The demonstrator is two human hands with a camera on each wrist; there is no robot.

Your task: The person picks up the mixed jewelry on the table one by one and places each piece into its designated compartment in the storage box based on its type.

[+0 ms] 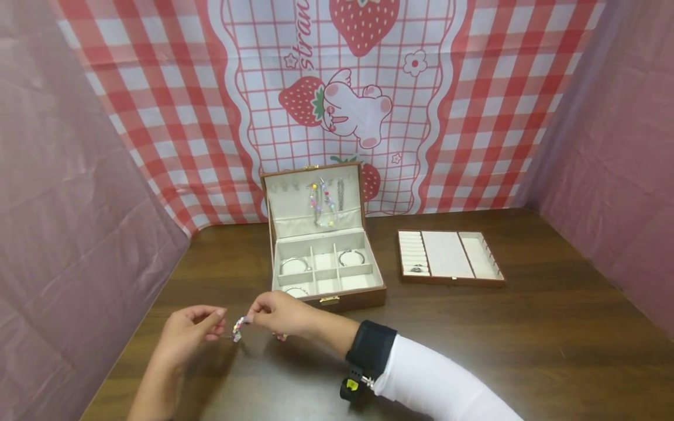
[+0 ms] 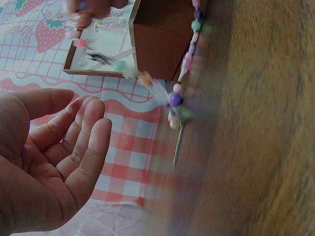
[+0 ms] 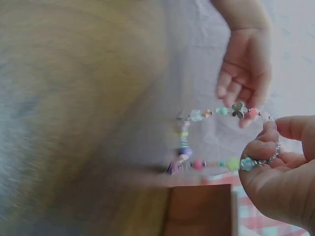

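Note:
My right hand (image 1: pixel 281 313) pinches a beaded bracelet (image 1: pixel 239 328) between thumb and fingers, in front of the jewelry box. In the right wrist view the bracelet (image 3: pixel 185 152) hangs as a loop of pastel beads with a silver butterfly charm, its chain end at the fingers of the right hand (image 3: pixel 290 172). My left hand (image 1: pixel 186 333) is held just left of the bracelet. The left wrist view shows the left hand (image 2: pixel 54 162) palm up, fingers loosely bent with nothing in them, and the bracelet (image 2: pixel 174 99) dangling beyond, partly blurred.
The brown jewelry box (image 1: pixel 358 299) stands with its lid (image 1: pixel 289 204) raised; bead strings and a chain (image 1: pixel 340 195) hang inside the lid. Bangles (image 1: pixel 351 258) lie in its compartments. To the right, a shallow tray (image 1: pixel 447 254) rests on the wooden table (image 1: pixel 553 333). Checked cloth (image 1: pixel 158 88) hangs behind.

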